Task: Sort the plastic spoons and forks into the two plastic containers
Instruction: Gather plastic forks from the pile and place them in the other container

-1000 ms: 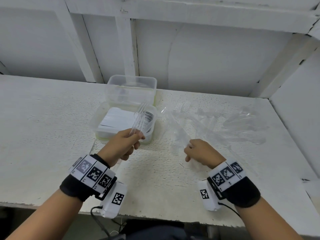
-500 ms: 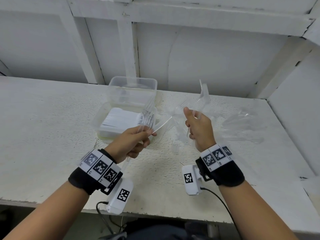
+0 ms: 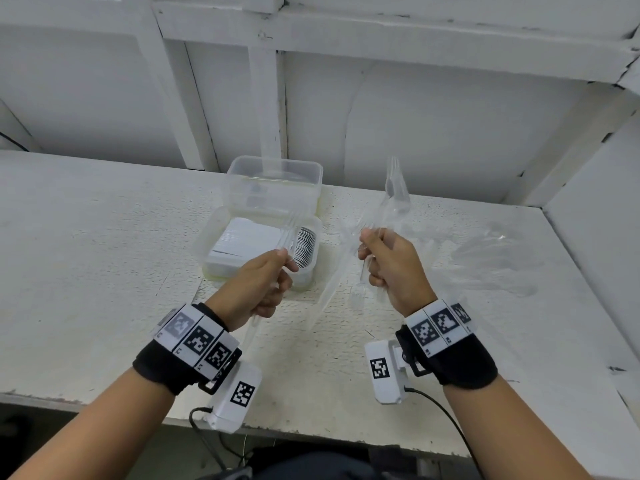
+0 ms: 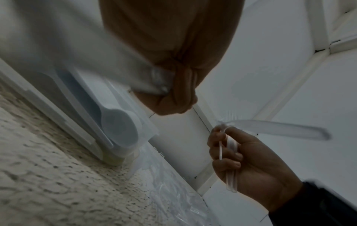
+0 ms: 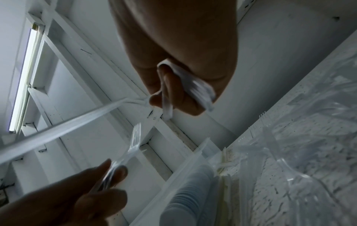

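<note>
My left hand (image 3: pixel 282 263) grips a small bunch of clear plastic forks (image 3: pixel 290 232) by the handles, tines pointing up over the near container (image 3: pixel 207 249), which holds stacked white spoons (image 3: pixel 249 240). Behind it stands the far clear container (image 3: pixel 313 168). My right hand (image 3: pixel 369 259) grips a few clear forks (image 3: pixel 394 183) upright, above the table and right of the containers. In the right wrist view the right hand (image 5: pixel 170 100) clasps clear handles, and the left hand (image 5: pixel 108 172) holds a fork (image 5: pixel 135 137). In the left wrist view the spoons (image 4: pixel 117 123) lie in the near container.
A loose heap of clear cutlery and wrapping film (image 3: pixel 485 261) covers the table's right part, up to the right side wall (image 3: pixel 602 216). The white back wall (image 3: pixel 415 126) rises just behind the containers. The table's front edge (image 3: pixel 311 433) runs below my wrists.
My right hand has lifted from the table with clear forks, turned them upright and moved left toward the left hand. The left hand has kept its forks over the near container.
</note>
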The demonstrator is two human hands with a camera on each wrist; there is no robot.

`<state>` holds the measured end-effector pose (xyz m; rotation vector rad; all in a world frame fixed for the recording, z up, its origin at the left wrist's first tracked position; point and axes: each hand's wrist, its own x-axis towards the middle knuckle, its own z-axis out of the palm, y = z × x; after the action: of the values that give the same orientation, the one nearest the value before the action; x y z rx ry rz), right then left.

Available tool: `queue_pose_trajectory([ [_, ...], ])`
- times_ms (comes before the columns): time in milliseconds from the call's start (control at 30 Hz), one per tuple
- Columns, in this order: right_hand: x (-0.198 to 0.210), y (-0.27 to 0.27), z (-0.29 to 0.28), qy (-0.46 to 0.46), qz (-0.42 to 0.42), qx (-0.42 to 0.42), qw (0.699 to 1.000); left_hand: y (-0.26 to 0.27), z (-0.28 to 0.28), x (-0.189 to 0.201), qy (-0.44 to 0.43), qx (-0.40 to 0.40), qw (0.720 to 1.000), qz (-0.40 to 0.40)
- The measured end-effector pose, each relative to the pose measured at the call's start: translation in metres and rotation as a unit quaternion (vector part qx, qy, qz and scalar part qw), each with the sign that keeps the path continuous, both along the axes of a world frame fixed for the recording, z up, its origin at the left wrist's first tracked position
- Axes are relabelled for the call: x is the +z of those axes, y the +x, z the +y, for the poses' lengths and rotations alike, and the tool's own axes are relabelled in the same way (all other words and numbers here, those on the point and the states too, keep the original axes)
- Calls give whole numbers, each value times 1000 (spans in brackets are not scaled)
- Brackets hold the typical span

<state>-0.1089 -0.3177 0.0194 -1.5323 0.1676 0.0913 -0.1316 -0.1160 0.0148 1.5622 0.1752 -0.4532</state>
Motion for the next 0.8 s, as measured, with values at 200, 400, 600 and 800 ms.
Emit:
queue_pose_trajectory([
  [200, -6, -9, 15, 21, -1, 58, 998, -4, -15, 1, -27, -27, 999, -14],
  [400, -11, -15, 22, 63, -6, 89, 994, -2, -21, 6, -20, -46, 998, -28],
  [600, -9, -15, 24, 93, -14, 95, 991, -2, -23, 7, 19, -58, 997, -48],
  [800, -9, -11, 18, 60, -30, 59, 996, -6, -28, 7, 3, -57, 998, -33],
])
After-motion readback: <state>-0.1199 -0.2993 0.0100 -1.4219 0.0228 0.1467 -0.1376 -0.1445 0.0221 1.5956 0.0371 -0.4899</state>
